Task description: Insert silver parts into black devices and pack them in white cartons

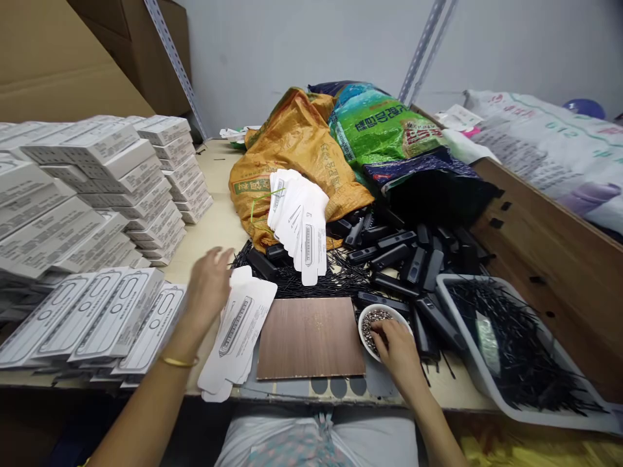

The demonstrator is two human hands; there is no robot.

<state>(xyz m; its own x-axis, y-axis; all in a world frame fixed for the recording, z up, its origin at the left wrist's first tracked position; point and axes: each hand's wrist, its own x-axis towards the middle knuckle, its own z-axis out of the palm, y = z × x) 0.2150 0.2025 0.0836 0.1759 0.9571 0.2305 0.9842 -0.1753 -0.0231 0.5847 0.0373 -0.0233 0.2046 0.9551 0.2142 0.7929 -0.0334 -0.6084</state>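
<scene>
My right hand (396, 353) reaches into a small white bowl (362, 322) of tiny shiny metal pieces (372, 324), perhaps screws. Its fingertips are bent together among them; whether they hold one is hidden. My left hand (208, 288), with a yellow bangle at the wrist, hovers smeared by motion between stacked boxes and a fan of printed white cards (238, 331). How its fingers are set cannot be made out. Between my hands lies a flat brown wood-grain board (311, 337). Black plastic handheld devices (389, 256) are heaped behind the bowl.
White printed boxes (111, 175) rise in stacks at left, with more laid in front (102, 318). More cards (302, 220) lean on an orange sack (296, 149). A green bag (389, 123) lies behind. A white tray (487, 370) of black strips stands right, beside a wooden board edge (545, 279).
</scene>
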